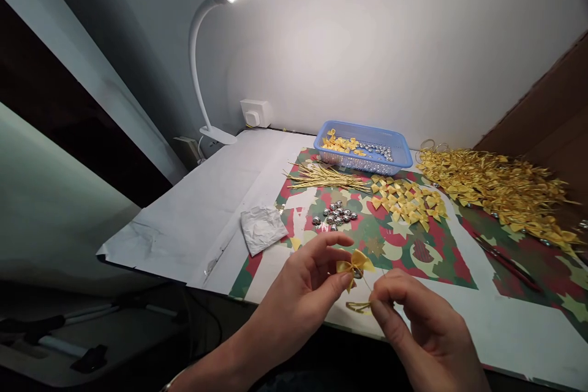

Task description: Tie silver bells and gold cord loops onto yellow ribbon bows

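Observation:
Near the table's front edge, my left hand (309, 285) pinches a yellow ribbon bow (361, 261) between thumb and fingers. A small silver bell (357, 273) sits at the bow's middle, partly behind my thumb. My right hand (416, 312) is closed beside it, thumb against forefinger, on a thin gold cord (358, 306). The cord's loop sticks out to the left of my right fingertips, and a fine strand runs up from them toward the bow. Just beyond my hands lie several loose silver bells (337, 215) and, farther right, many yellow bows (407, 199).
A blue basket (402, 150) at the back holds bows and bells. Gold cords (321, 177) lie before it. A heap of gold bow pieces (496, 187), dark-handled scissors (509, 264), crumpled white paper (263, 229) and a clip-on lamp (195, 55) surround the work area.

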Demonstrator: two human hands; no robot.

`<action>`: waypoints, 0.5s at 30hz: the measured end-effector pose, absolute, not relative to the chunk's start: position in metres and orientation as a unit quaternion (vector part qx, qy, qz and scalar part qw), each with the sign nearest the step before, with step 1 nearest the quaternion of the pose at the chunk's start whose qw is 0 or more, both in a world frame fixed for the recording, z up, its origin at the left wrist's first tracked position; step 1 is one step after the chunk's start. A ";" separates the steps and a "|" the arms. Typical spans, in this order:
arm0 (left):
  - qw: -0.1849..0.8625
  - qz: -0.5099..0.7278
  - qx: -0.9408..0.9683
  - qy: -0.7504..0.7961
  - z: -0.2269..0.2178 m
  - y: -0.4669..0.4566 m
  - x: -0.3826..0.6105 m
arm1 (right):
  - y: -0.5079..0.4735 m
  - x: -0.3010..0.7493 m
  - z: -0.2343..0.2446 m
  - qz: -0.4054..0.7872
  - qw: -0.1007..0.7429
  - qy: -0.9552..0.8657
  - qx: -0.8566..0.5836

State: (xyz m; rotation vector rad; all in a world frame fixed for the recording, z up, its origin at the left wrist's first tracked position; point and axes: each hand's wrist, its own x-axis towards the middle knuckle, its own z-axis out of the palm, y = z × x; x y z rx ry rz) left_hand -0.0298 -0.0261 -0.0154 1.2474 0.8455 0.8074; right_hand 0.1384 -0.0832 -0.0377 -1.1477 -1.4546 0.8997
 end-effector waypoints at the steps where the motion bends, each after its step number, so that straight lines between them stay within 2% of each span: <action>1: 0.639 0.358 0.568 0.376 -0.015 -0.027 -0.030 | -0.083 0.138 -0.037 0.360 0.519 -0.603 -0.488; 6: 0.563 0.315 0.657 0.389 -0.011 -0.030 -0.031 | -0.080 0.136 -0.032 0.290 0.521 -0.618 -0.512; 12: 0.639 0.349 0.578 0.369 -0.008 -0.033 -0.027 | -0.078 0.134 -0.034 0.244 0.519 -0.633 -0.519; 15: 0.635 0.354 0.581 0.366 -0.007 -0.032 -0.026 | -0.078 0.136 -0.037 0.228 0.513 -0.646 -0.518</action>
